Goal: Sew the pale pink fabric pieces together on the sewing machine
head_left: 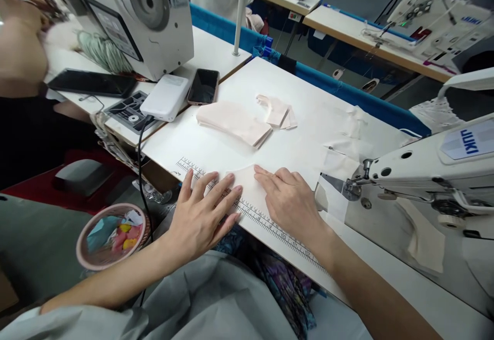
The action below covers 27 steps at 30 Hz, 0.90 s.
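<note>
**A:** Both hands down flat on the white sewing table (293,139), right at the near edge. Left hand (203,211) spread wide, fingers (227,191) straight, pressing on a small pale cream fabric piece with a curved top edge (247,180). Not gripping anything, just palm-down.

**B:** Same for the right hand (289,201)? Looks open too, fingers together and flat, tips touching the same fabric piece from the other side.

**A:** Yep, nothing pinched or held. Fabric sits between the two hands, lying partly over the printed black ruler scale along the table edge (262,219).

**B:** Just right of the right hand, the white JUKI sewing machine (436,170), with its metal presser foot and needle area (349,188) near the knuckles but not touching.

**A:** Further back on the table: a stack of pale pink cut fabric pieces (235,121), and a smaller pile of pink folded bits (278,111) just beside it.

**B:** Off to the left, a white power bank (165,98) beside a black phone lying face up (203,86). Round pink basket of coloured scraps (111,234) down low, near the left forearm.

**A:** Another person's arm (19,47) at the far left, at the next machine.
</note>
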### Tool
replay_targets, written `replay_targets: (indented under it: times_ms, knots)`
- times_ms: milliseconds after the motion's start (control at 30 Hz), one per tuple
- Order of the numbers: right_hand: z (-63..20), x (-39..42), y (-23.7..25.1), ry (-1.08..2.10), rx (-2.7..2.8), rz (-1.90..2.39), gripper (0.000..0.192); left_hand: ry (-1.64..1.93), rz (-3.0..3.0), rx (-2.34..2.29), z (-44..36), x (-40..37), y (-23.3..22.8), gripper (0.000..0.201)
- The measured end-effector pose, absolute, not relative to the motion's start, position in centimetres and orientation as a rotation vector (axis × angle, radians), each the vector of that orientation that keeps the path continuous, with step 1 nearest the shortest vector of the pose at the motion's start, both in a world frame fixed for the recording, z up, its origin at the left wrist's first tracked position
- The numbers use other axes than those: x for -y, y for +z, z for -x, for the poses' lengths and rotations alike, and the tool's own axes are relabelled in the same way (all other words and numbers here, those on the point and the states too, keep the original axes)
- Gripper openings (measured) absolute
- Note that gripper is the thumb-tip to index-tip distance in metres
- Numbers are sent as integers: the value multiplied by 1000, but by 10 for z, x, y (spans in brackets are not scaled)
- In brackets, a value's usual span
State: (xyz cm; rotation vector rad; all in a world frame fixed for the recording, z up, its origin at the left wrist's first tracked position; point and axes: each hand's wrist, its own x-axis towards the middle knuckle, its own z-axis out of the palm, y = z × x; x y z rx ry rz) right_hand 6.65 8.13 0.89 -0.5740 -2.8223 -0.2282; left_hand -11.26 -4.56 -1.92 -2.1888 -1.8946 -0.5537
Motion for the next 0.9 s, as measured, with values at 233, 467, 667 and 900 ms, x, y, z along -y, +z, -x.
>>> replay_targets:
  times_ms: [233,467,667,900]
  knots:
    - [-76,-88,21,-17,2747,565,40,-685,2212,1852,113,46,-20,39]
    - [-121,-90,39,-40,2601,613,40,-816,2561,1469,79,41,-17,42]
    - [-170,-69,36,5,2520,728,39,-754,2654,1288,62,29,-27,43]
    - [-191,-26,34,471,2472,841,29,-1003,2650,1113,74,30,-32,28]
